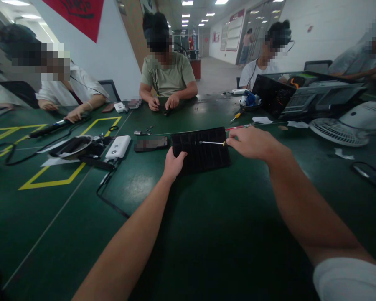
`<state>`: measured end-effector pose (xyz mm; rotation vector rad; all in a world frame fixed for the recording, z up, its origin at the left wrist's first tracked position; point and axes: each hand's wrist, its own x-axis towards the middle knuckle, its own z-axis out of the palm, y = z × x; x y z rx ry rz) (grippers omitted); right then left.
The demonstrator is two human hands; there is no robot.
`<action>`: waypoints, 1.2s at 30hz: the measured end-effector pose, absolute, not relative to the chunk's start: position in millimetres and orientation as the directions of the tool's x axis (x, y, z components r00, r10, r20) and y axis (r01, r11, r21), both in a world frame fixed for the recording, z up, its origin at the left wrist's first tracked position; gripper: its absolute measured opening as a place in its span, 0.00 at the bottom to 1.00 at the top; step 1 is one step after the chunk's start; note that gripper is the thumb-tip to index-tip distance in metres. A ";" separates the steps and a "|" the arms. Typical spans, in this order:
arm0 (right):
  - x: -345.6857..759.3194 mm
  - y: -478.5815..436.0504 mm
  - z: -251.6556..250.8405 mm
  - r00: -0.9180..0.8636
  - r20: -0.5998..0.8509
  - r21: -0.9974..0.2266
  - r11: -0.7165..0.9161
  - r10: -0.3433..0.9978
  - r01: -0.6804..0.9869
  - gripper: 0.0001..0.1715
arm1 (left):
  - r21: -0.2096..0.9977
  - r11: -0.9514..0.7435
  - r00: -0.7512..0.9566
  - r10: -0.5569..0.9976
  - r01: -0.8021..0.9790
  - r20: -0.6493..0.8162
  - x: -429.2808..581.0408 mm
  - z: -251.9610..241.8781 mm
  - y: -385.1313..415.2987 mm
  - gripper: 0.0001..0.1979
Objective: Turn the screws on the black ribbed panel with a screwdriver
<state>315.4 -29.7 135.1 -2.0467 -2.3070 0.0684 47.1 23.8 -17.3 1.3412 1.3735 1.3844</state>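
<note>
A flat black rectangular panel with faint ridges or slots is tilted towards me over the green table. My left hand grips its left edge, thumb on the front face. In my right hand is a small screwdriver, its handle mostly hidden by the fingers. The thin metal shaft points left across the panel, and its tip is near a small round spot on the face. Whether the tip touches the panel I cannot tell. A dark phone lies just left of the panel.
Left of me are a white power bank with a cable and a round dark-rimmed tray. To the right lie a white fan, paper scraps and a computer case. A yellow-handled screwdriver lies beyond the panel. Several people sit around the table.
</note>
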 end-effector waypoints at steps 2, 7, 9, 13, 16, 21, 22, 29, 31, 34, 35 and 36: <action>315.3 -30.2 135.7 -0.120 0.019 -0.074 0.121 0.993 0.990 0.24 | 0.978 -0.133 -0.170 0.972 0.164 0.160 47.6 -16.5 23.5 0.16; 315.2 -31.1 136.1 -0.128 0.030 -0.081 0.131 0.991 0.988 0.24 | 0.974 -0.137 -0.178 0.969 0.180 0.169 48.6 -14.9 22.7 0.15; 315.4 -31.0 135.2 -0.134 0.018 -0.076 0.135 0.991 0.988 0.23 | 0.974 -0.131 -0.181 0.970 0.183 0.164 48.4 -14.7 22.5 0.15; 316.9 -30.8 134.1 -0.183 0.019 -0.087 0.184 0.983 0.979 0.20 | 0.977 -0.115 -0.177 0.973 0.179 0.147 47.7 -14.9 22.8 0.15; 318.4 -32.0 136.2 -0.171 0.162 -0.108 0.189 0.972 0.976 0.20 | 0.974 -0.123 -0.177 0.972 0.193 0.157 47.1 -15.5 23.4 0.16; 320.0 -34.1 140.1 -0.102 0.299 -0.124 0.144 0.949 0.982 0.19 | 0.973 -0.123 -0.172 0.972 0.197 0.158 46.7 -16.4 23.2 0.16; 320.1 -34.0 140.2 -0.097 0.302 -0.123 0.140 0.948 0.982 0.18 | 0.973 -0.119 -0.174 0.973 0.196 0.154 46.7 -16.5 23.2 0.16; 317.0 -33.6 139.2 -0.093 0.324 -0.122 0.139 0.941 0.983 0.17 | 0.973 -0.137 -0.162 0.973 0.184 0.167 46.6 -18.0 24.2 0.16; 316.0 -34.1 139.6 -0.090 0.318 -0.128 0.137 0.944 0.982 0.17 | 0.974 -0.129 -0.160 0.974 0.184 0.159 46.2 -18.6 24.4 0.16; 315.1 -34.6 140.0 -0.077 0.270 -0.124 0.114 0.960 0.986 0.18 | 0.973 -0.132 -0.159 0.974 0.187 0.163 45.3 -19.4 24.7 0.16; 315.0 -34.5 139.9 -0.074 0.256 -0.121 0.108 0.964 0.987 0.18 | 0.974 -0.137 -0.157 0.974 0.183 0.166 45.0 -19.7 24.9 0.16; 315.0 -34.2 139.5 -0.074 0.245 -0.118 0.105 0.967 0.987 0.18 | 0.974 -0.141 -0.155 0.973 0.177 0.169 44.8 -19.9 25.0 0.16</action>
